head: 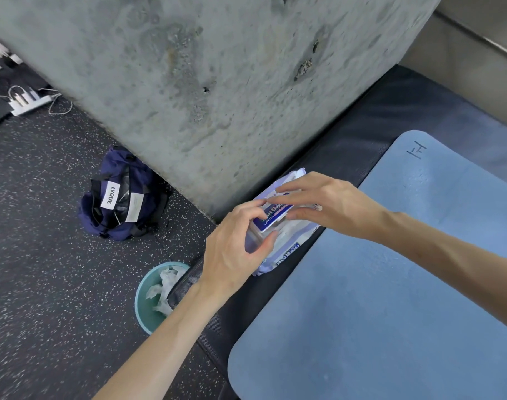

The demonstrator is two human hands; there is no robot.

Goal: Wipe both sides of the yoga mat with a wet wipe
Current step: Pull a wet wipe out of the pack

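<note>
Speckled black rubber floor [44,269] ran up to a bare concrete pillar [203,82], and to the right of the pillar's foot lay one dark ribbed mat [362,134] with one blue yoga mat [390,284] spread flat on top of it. The yoga mat's long axis ran from the lower left toward the upper right, its rounded far corner near a small hand-drawn mark [416,149]. One wet-wipe pack [286,249] sat on the dark mat just beside the yoga mat's left edge, lying roughly parallel to that edge. Both hands met over the pack's flip lid [271,219], which looked slightly raised, though the gap was hard to judge. The left hand [235,255] had its fingers curled, thumb and forefinger pinching the lid's near edge. The right hand [327,202] reached across from the right with fingers spread and lightly bent, the tips touching the lid's far side. On the floor stood one teal bin [148,307] holding crumpled white wipes, one navy bag [122,197] against the pillar, and one white power strip [30,103] well apart at the far left
</note>
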